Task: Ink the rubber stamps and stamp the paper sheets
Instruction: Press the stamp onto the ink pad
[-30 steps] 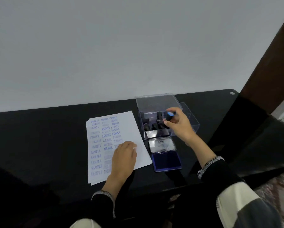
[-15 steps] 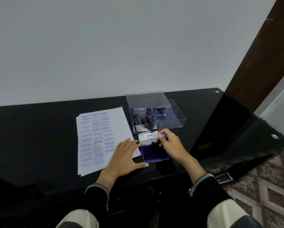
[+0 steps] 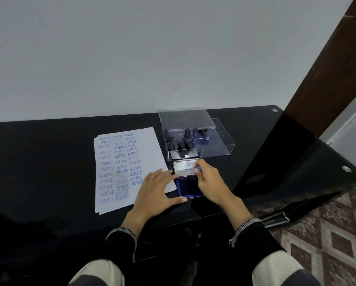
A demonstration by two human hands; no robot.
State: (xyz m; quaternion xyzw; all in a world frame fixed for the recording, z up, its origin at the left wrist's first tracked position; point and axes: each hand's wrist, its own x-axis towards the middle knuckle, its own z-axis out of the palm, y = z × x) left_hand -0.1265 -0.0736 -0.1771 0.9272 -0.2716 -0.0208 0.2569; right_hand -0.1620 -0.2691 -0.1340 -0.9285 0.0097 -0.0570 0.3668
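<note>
— Head view first, from my remote seat: what sits farthest left?

— On the black table point(image 3: 49, 162) I see a stack of paper sheets point(image 3: 129, 168), the top one covered in blue impressions reading SAMPLE, AIR MAIL, FAX OUT, FRAGILE and AMENDED. The right part of the sheet is blank.

— And the left hand?

— My read is that the left hand point(image 3: 154, 193) lies flat, palm down, over the lower right corner of the sheets. Its fingers point(image 3: 162, 174) are straight and spread, reaching the left edge of the ink pad, and the thumb points along the pad's near edge. It grips nothing.

— Next to the right?

— The ink pad point(image 3: 188, 187) lies open just beside the paper, its blue inking surface toward the person and its silver lid point(image 3: 184, 167) folded back, printed with "Artline".

— The right hand?

— I see the right hand point(image 3: 209, 182) over the pad, fingers curled and pinching a rubber stamp point(image 3: 198, 168) with a blue top. Whether the stamp's face touches the ink I cannot tell; the hand hides it.

— Behind that?

— A clear plastic box point(image 3: 222, 145) touches the lid's far edge, with several dark stamps point(image 3: 182, 144) standing in its left compartment and its transparent cover point(image 3: 185, 118) raised at the back.
</note>
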